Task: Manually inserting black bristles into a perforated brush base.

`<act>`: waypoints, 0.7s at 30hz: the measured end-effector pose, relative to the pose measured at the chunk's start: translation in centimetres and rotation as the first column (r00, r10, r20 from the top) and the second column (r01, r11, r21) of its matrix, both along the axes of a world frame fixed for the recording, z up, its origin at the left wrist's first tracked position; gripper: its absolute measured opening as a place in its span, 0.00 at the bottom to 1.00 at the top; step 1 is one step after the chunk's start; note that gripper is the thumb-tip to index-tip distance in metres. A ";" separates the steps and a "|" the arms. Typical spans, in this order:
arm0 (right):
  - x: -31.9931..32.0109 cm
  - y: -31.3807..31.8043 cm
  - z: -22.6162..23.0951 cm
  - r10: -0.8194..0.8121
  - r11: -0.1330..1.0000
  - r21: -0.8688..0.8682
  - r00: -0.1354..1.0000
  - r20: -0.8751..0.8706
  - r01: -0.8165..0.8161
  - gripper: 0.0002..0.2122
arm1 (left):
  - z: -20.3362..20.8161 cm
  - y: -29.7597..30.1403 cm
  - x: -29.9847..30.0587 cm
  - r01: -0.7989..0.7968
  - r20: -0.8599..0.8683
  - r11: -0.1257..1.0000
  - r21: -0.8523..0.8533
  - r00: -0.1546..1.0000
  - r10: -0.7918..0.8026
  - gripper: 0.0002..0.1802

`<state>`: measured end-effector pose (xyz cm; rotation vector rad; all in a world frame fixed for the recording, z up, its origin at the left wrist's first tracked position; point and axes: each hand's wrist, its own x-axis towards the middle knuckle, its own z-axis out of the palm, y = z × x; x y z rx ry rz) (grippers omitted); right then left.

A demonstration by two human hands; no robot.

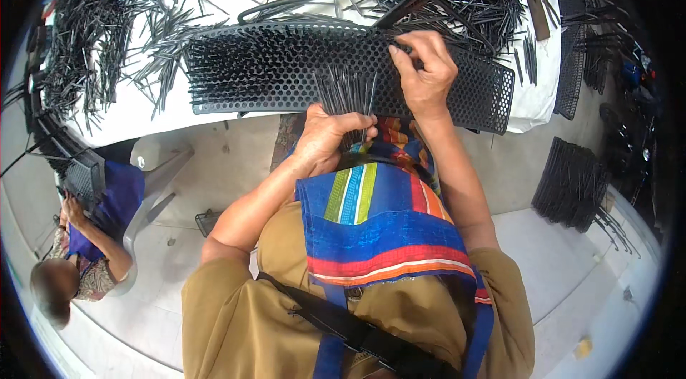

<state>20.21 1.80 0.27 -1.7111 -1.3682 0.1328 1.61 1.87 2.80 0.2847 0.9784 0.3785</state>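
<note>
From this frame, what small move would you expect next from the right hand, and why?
Probably the right hand lifts from the perforated black panel and pinches another rod from the bundle of thin black rods gripped in the left hand. Its fingertips sit at the panel's holes, the left half is already filled with rods, and the right half shows open holes.

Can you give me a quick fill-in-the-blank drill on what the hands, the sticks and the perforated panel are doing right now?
1. The left hand grips a bundle of thin black ____.
2. The right hand rests its fingers on the black perforated ____.
3. The loose sticks lie piled on a table whose top is ____ in colour.
4. A second person sits to the wearer's ____.

Missing words: sticks; panel; white; left
</note>
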 end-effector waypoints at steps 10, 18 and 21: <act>-0.8 -2.1 1.5 -0.069 0.763 -0.319 0.419 -0.905 -0.562 0.05 | 0.8 -0.1 0.7 0.026 0.016 0.997 0.070 1.000 -0.027 0.10; -0.8 -2.9 0.7 -0.168 0.804 -0.250 0.197 -0.966 -0.539 0.02 | 0.0 -0.2 0.3 0.049 -0.001 0.997 0.062 0.999 -0.049 0.10; -0.5 -2.8 0.5 -0.176 0.788 -0.270 0.218 -0.960 -0.554 0.02 | 0.3 -0.2 0.5 0.050 -0.015 0.995 0.081 0.999 -0.049 0.09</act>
